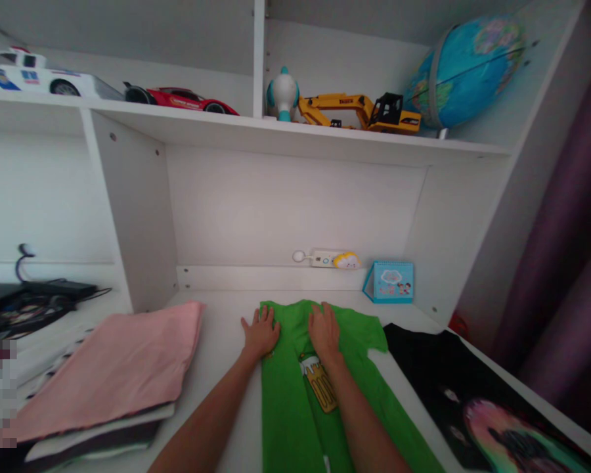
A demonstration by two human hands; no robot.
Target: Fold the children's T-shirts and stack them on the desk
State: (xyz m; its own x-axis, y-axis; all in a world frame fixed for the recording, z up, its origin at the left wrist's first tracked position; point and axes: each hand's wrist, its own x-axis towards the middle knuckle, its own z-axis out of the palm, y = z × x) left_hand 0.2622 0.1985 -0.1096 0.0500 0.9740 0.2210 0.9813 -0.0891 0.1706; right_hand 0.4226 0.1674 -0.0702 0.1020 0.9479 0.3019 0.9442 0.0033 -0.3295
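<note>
A green T-shirt (288, 407) with a beer-mug print lies on the white desk, its collar end toward the back wall. Its left side is folded inward, while a sleeve spreads out at the right. My left hand (262, 334) rests on the shirt's left edge near the top, fingers spread. My right hand (324, 328) lies on the upper middle of the shirt, just above the print, fingers bent with the tips on the cloth near the collar. Whether those fingertips pinch any fabric is hard to see.
A stack of folded clothes topped by a pink one (128, 368) sits at the left. A black printed T-shirt (438, 381) lies at the right. Behind stand a small blue calendar (393, 282) and a power strip (322, 258). A shelf (325, 136) with toys and a globe (467, 72) runs overhead.
</note>
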